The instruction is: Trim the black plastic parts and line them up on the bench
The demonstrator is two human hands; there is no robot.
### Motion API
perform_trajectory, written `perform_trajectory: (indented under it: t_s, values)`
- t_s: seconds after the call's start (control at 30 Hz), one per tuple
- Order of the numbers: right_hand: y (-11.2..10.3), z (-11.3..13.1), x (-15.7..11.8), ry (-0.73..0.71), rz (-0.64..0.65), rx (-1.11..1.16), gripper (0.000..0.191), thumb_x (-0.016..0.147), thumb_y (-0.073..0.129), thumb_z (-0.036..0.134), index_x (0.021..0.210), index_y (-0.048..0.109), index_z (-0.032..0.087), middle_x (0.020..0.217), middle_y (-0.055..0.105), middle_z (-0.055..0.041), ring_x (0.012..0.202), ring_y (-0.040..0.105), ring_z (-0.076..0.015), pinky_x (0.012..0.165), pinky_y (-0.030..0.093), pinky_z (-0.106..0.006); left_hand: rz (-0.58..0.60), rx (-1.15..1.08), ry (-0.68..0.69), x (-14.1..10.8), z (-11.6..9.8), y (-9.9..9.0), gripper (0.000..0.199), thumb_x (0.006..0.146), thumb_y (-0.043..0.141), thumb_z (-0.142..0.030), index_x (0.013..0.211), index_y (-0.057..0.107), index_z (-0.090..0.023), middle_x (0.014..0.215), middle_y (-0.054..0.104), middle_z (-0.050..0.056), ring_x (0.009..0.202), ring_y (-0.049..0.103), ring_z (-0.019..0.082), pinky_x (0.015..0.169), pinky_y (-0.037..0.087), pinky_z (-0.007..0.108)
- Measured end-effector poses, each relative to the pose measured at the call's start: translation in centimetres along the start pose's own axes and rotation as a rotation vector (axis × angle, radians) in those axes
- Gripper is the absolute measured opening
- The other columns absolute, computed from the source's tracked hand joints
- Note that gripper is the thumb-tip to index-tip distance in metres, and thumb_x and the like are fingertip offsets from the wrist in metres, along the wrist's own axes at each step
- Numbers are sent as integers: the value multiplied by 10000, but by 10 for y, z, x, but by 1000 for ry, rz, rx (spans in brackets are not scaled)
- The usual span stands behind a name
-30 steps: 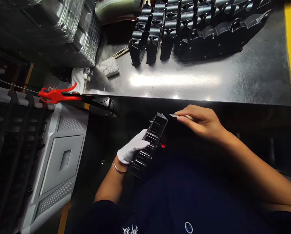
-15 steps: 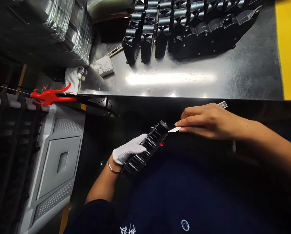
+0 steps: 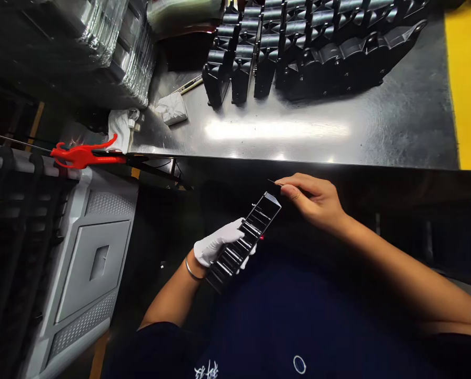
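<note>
Stretching across the top of the view, the metal workbench [image 3: 409, 123] bears a row of black moulded parts [image 3: 333, 68]. Below it at left stands a grey crate [image 3: 75, 273], with a red air gun [image 3: 81, 156] over its upper corner. A ribbed black part [image 3: 246, 243] is held tilted in front of the bench edge, its upper end towards the right. The gloved left hand [image 3: 217, 242] is clamped around it, thumb over the ribs, fingertips showing past the far edge. The bare right hand [image 3: 318, 199] is just beside that upper end, thumb and forefinger pinched together on a thin blade [image 3: 273, 182]. Half a second ago the blade showed its broad pale side by the part's end; now it appears edge-on and slightly above, seemingly clear. That suggests a pause between strokes, with attention on that end.
</note>
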State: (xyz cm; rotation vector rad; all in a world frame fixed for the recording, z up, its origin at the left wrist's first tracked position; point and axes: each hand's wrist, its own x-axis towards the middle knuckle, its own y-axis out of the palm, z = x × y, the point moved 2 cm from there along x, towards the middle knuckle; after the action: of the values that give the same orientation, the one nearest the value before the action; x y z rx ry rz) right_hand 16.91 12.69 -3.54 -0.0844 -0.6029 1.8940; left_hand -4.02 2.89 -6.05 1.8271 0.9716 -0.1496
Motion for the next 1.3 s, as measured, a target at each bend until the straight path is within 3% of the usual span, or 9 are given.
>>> perform_trajectory:
  t_s: [0.07, 0.27, 0.47, 0.6, 0.73, 0.83, 0.97, 1.1, 1.3]
  values:
    - [7, 2, -5, 62, -43, -35, 273, 945, 482, 364, 914, 718, 231, 765, 713, -36, 657, 654, -161, 596, 523, -286, -89, 92, 73, 2, -5, 3, 434, 758, 665, -452, 1087, 566, -186, 821, 618, 42, 545, 563, 120, 478, 443, 235]
    - [13, 11, -12, 30, 57, -203, 239, 946, 485, 292, 989, 712, 229, 960, 756, -29, 859, 714, -198, 742, 558, -290, -248, 296, 185, 2, -12, 6, 473, 726, 724, -415, 1118, 589, -187, 995, 606, 51, 873, 560, 181, 762, 459, 292]
    - [16, 12, -19, -28, 148, -419, 330, 961, 452, 343, 790, 703, 214, 731, 739, -23, 626, 683, -153, 557, 503, -234, -295, 346, 149, 2, -10, 7, 523, 701, 737, -437, 1130, 594, -175, 1055, 615, 67, 978, 556, 229, 851, 444, 350]
    - [12, 14, -18, -99, 148, -392, 309, 970, 429, 303, 838, 691, 204, 778, 747, -24, 662, 693, -146, 582, 510, -218, -305, 379, 186, 7, -11, 6, 540, 759, 686, -456, 1194, 563, -161, 1142, 620, 85, 1063, 562, 243, 907, 450, 361]
    - [-2, 18, -12, -151, 59, -304, 244, 971, 430, 292, 1004, 657, 209, 922, 742, -46, 800, 702, -163, 686, 529, -243, -640, 575, 361, 14, -10, -3, 580, 709, 732, -475, 1159, 562, -150, 1124, 655, 96, 1040, 608, 249, 909, 482, 380]
    - [-10, 23, -8, -217, 103, -429, 307, 954, 458, 420, 919, 641, 176, 762, 700, -52, 642, 653, -159, 572, 471, -252, -881, 841, 565, 13, -6, -6, 743, 569, 842, -428, 1193, 535, -168, 1113, 671, 93, 1016, 636, 254, 909, 504, 392]
    - [-15, 27, -8, -302, 229, -607, 486, 949, 400, 542, 717, 584, 155, 580, 587, -28, 486, 533, -123, 457, 322, -244, -863, 1042, 766, 9, 2, -5, 701, 603, 827, -424, 1192, 539, -180, 1076, 682, 86, 956, 667, 233, 861, 538, 359]
    - [-17, 27, -11, -394, 307, -622, 515, 964, 410, 495, 556, 457, 185, 491, 490, 10, 432, 433, -94, 454, 247, -253, -807, 1154, 810, 8, 4, -6, 655, 623, 821, -406, 1176, 550, -181, 1006, 682, 68, 860, 681, 206, 791, 559, 328]
    - [-19, 24, -12, -372, 314, -602, 474, 964, 398, 508, 643, 512, 179, 568, 534, -4, 500, 485, -109, 478, 275, -245, -787, 1174, 845, 12, 6, -6, 655, 629, 813, -415, 1176, 542, -178, 986, 680, 60, 837, 679, 200, 765, 562, 318]
